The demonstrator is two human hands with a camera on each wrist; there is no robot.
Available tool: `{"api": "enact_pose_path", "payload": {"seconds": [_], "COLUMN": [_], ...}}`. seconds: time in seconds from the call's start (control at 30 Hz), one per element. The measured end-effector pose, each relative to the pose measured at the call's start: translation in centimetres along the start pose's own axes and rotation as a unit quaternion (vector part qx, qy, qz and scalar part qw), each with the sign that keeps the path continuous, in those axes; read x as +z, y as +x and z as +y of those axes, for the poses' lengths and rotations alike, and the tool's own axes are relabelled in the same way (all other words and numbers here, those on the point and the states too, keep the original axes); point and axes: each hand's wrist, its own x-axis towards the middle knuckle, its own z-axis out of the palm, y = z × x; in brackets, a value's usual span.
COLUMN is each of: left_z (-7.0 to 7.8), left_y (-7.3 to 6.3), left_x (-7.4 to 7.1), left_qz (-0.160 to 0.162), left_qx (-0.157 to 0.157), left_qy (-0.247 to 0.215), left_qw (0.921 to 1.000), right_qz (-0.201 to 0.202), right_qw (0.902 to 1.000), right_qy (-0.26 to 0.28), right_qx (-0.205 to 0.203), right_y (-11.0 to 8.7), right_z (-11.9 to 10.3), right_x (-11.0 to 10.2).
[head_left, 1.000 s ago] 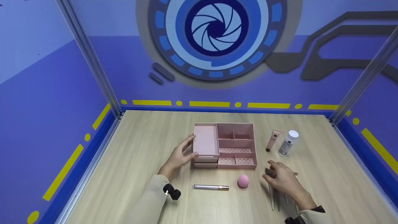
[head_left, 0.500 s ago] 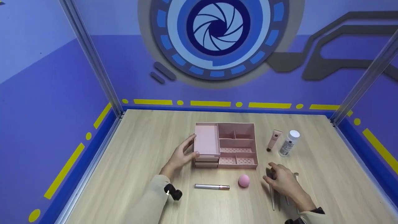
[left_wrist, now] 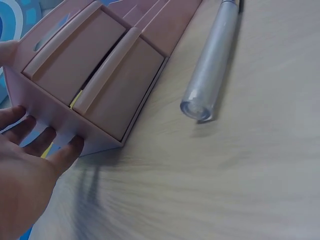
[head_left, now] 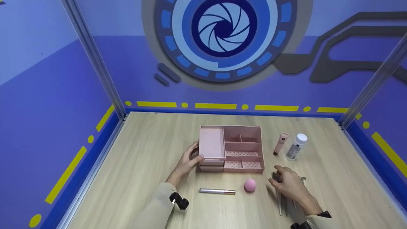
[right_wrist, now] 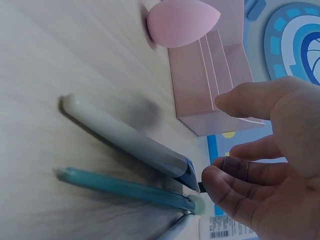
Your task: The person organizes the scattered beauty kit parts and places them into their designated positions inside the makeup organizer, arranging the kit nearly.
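Observation:
A pink makeup organizer (head_left: 211, 143) stands mid-table, with drawers on its left and divided compartments on its right. My left hand (head_left: 185, 163) rests at its left side; in the left wrist view the fingertips (left_wrist: 74, 145) lie along the side wall, the thumb up by the top drawer front. Over several makeup brushes (head_left: 279, 203) hovers my right hand (head_left: 291, 184), fingers loosely bent and holding nothing. In the right wrist view a cream-handled brush (right_wrist: 125, 137) and a teal-handled brush (right_wrist: 125, 187) lie just beyond its fingertips.
A pink makeup sponge (head_left: 250, 185) and a slim silver tube (head_left: 217, 191) lie in front of the organizer. To its right are a pink squeeze tube (head_left: 280, 143) and a white-capped bottle (head_left: 295, 148). Blue panels (head_left: 133, 73) border the table.
My left hand has shifted slightly down and right along the organizer's side, its fingers drawn lower. The right hand stays over the brushes. The head view has shifted a little.

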Motion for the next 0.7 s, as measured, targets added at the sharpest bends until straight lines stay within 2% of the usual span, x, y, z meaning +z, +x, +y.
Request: {"api": "enact_pose_path", "payload": {"seconds": [0.1, 0.4, 0.7], "left_z": [-0.13, -0.08, 0.21], "left_y": [-0.03, 0.0, -0.12], "left_x": [0.05, -0.02, 0.09], "left_qz": [0.003, 0.016, 0.023], "left_qx": [-0.015, -0.015, -0.037], "left_qy": [-0.016, -0.023, -0.035], "left_qw": [0.9997, 0.9995, 0.9985], "right_qz": [-0.001, -0.005, -0.013], "right_qw": [1.0, 0.9999, 0.9995], "right_qy": [-0.002, 0.004, -0.009], "right_qx": [0.001, 0.01, 0.029], "right_y": [0.12, 0.09, 0.15], "right_z": [0.03, 0.26, 0.45], "right_x": [0.03, 0.16, 0.22]}}
